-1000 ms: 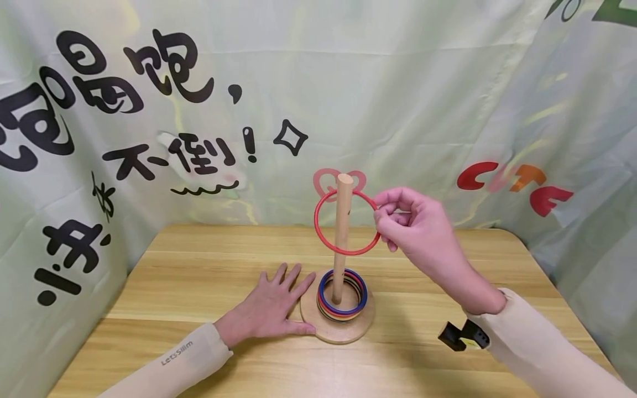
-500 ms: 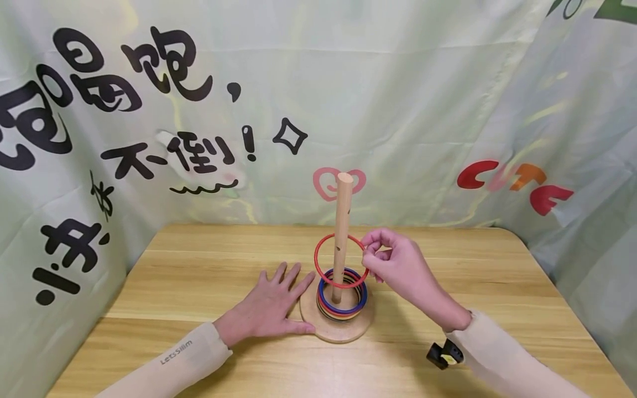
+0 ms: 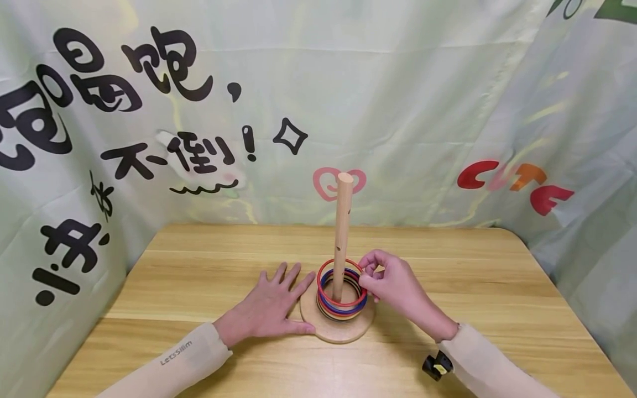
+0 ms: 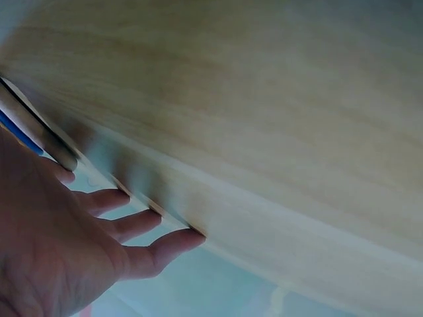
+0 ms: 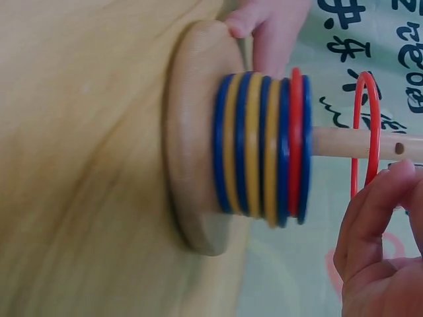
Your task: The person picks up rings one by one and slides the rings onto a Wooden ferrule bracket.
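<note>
My right hand (image 3: 393, 284) pinches a thin red ring (image 5: 376, 125) by its right side. The ring encircles a wooden post (image 3: 343, 221) low down, and the right wrist view shows a gap between it and the stacked rings (image 5: 254, 145). Blue, yellow and red rings make up that stack, with a blue one on top, around the post's foot. Below them lies the round wooden base (image 3: 345, 334). My left hand (image 3: 271, 307) is spread flat on the table at the base's left, thumb and index fingertips at its edge.
The wooden table (image 3: 199, 265) carries the ring stand near its middle. Behind it and at both sides hangs a pale printed cloth (image 3: 398, 110) with dark lettering. A small black device (image 3: 438, 366) sits at the right wrist.
My right hand has lowered the red ring along the post, from near its top to just above the stack. The left hand stays in place beside the base.
</note>
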The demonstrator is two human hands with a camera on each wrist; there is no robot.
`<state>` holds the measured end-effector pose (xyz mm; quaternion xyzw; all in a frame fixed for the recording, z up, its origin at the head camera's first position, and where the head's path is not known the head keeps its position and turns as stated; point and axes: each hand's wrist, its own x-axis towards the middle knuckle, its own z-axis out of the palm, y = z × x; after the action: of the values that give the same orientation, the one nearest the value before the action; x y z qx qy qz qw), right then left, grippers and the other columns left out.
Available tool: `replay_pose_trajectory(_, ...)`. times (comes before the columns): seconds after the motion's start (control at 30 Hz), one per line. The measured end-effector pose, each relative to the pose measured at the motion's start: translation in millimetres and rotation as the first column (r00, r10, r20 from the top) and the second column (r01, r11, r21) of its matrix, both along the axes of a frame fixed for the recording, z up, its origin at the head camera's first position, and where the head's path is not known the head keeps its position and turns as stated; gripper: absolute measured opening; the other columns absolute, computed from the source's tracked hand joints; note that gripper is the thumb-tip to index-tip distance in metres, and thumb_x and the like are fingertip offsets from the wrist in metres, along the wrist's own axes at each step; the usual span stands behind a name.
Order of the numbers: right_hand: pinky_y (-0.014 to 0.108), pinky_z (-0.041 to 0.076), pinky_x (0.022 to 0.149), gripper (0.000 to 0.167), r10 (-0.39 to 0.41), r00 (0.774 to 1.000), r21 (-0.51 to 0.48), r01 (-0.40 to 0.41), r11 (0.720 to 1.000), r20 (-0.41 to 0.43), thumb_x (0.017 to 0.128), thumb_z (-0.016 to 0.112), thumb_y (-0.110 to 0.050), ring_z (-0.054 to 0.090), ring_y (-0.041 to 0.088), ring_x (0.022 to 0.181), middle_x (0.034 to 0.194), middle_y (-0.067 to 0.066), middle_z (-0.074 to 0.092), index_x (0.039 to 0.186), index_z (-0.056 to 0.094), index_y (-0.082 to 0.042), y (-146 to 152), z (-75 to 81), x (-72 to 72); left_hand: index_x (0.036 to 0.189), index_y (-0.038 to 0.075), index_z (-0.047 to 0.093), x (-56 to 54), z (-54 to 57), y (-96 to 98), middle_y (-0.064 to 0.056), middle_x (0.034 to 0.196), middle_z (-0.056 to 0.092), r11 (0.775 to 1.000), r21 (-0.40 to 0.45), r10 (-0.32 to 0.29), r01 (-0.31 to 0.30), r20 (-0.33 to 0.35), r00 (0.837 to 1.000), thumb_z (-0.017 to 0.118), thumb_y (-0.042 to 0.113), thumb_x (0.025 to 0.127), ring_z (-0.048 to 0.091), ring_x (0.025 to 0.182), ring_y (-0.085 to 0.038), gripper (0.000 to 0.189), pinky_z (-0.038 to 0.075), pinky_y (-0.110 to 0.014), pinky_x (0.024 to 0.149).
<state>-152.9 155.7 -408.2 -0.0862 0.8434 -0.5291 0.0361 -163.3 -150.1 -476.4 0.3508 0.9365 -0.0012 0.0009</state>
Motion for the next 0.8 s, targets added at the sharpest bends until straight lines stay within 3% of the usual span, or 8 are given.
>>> replay_pose_trajectory(0.3,0.027,0.050,0.051,0.019,-0.004,1.000,0.036,0.003,0.999,0.020,0.088,0.068,0.004,0.057,0.013,0.055,0.082,0.001,0.056,0.105,0.070,-0.004,1,-16.1,-1.1,0.176,0.021,0.028,-0.4,-1.6,0.3,-0.025,0.172,0.034,1.000,-0.005,0.001,-0.001,-0.001,1.000,0.037,0.098,0.090,0.038,0.151,-0.056,0.115,0.041,-0.080,0.101)
replay_pose_trajectory(0.8,0.028,0.049,0.049,0.021,-0.006,1.000,0.072,0.007,0.997,-0.016,0.089,0.067,0.006,0.057,0.014,0.055,0.084,0.004,0.053,0.106,0.068,-0.006,3,-22.3,4.9,0.176,0.022,0.027,2.9,0.2,2.2,-0.025,0.173,0.034,1.000,-0.006,-0.005,0.005,0.003,1.000,0.036,0.098,0.090,0.038,0.151,-0.057,0.116,0.040,-0.080,0.102)
